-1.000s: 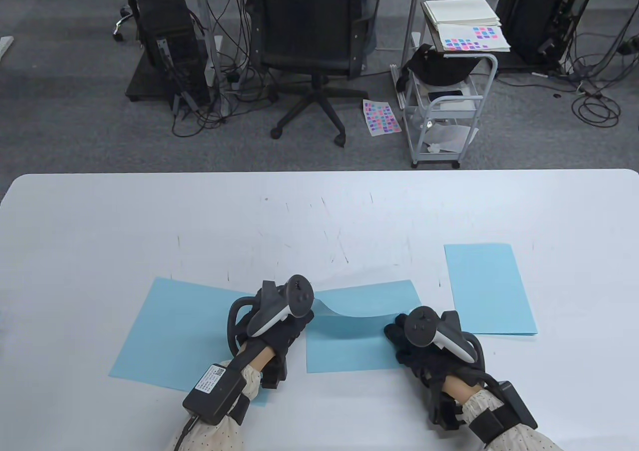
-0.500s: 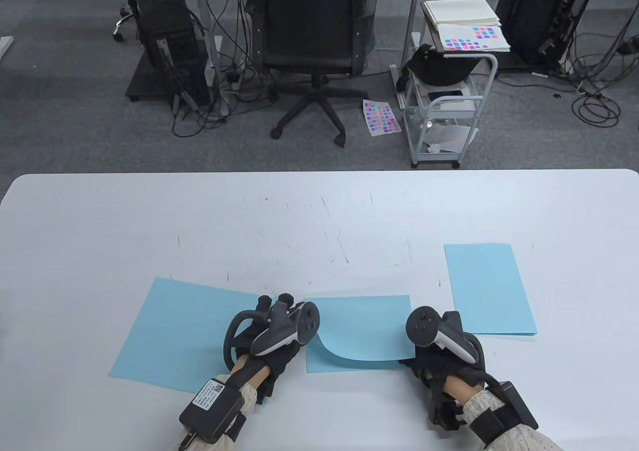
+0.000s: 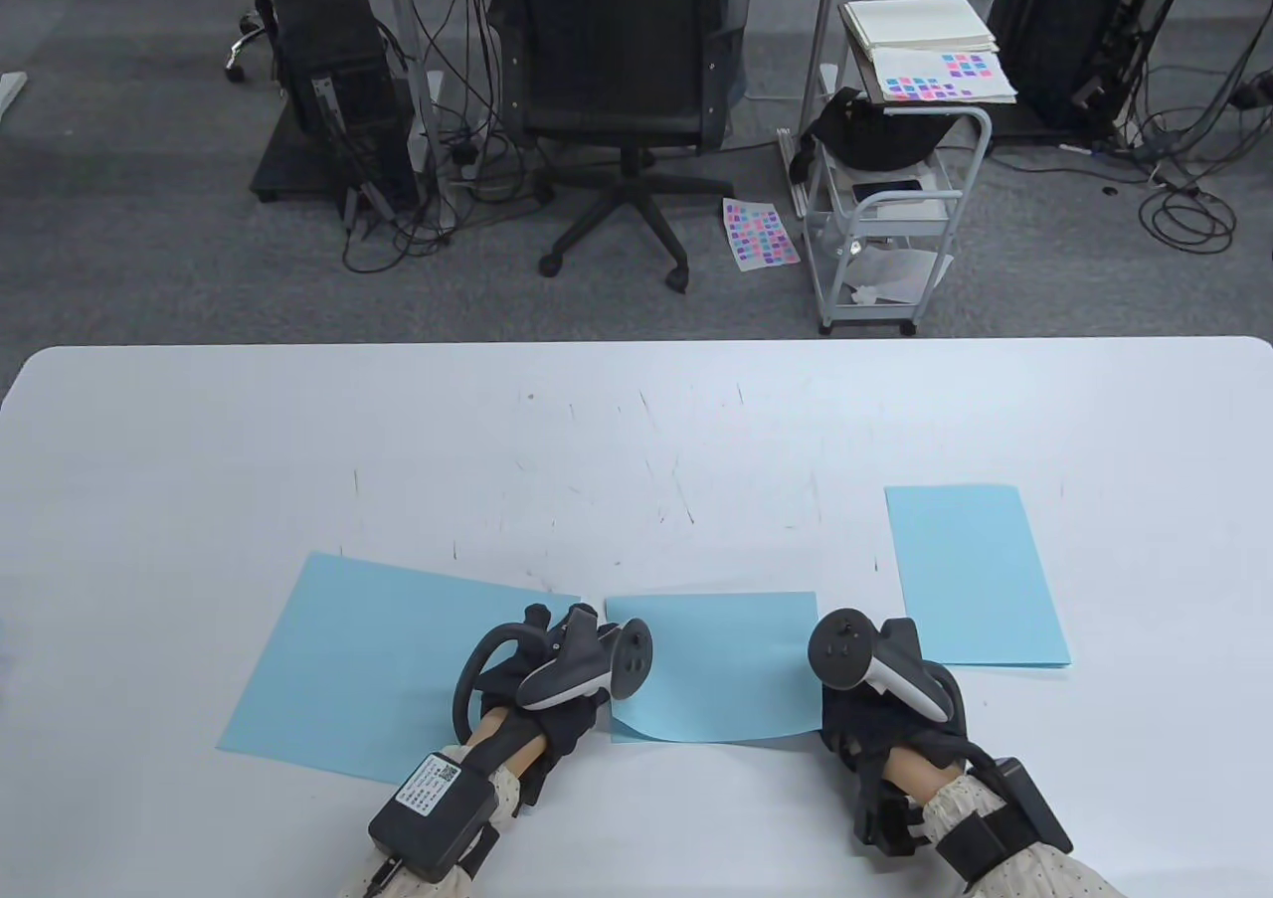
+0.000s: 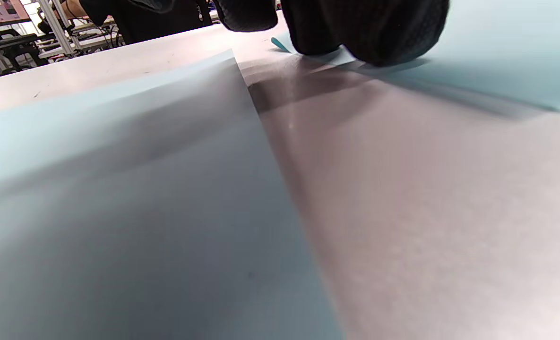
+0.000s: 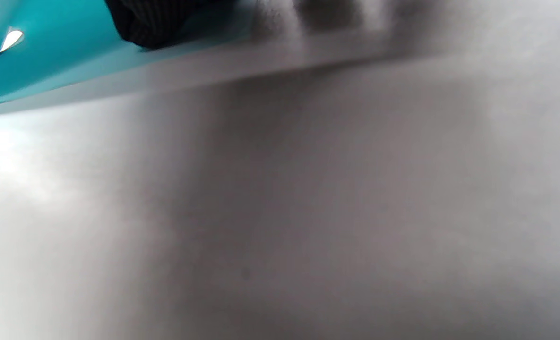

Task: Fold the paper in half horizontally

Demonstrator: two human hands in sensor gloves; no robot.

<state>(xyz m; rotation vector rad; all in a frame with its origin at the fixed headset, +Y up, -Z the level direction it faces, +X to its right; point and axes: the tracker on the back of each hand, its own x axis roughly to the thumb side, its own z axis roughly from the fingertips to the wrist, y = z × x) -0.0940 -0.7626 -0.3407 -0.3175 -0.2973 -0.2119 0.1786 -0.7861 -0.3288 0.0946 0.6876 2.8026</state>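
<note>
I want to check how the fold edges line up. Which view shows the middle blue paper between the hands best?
The table view: the middle paper shows nearly whole, between the left hand and right hand. The left wrist view catches only its edge under the fingers. The right wrist view shows a blurred teal strip.

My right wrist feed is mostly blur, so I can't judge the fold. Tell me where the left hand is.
Observer: The left hand is at the left edge of the middle paper; its fingertips rest on that sheet near a corner.
Operator: Report the near edges.
Observer: In the table view the top layer nearly meets the near edge, with a small curl at the left near corner.
Operator: List the other sheets.
Observer: A flat blue sheet lies to the left and a folded sheet to the right.
</note>
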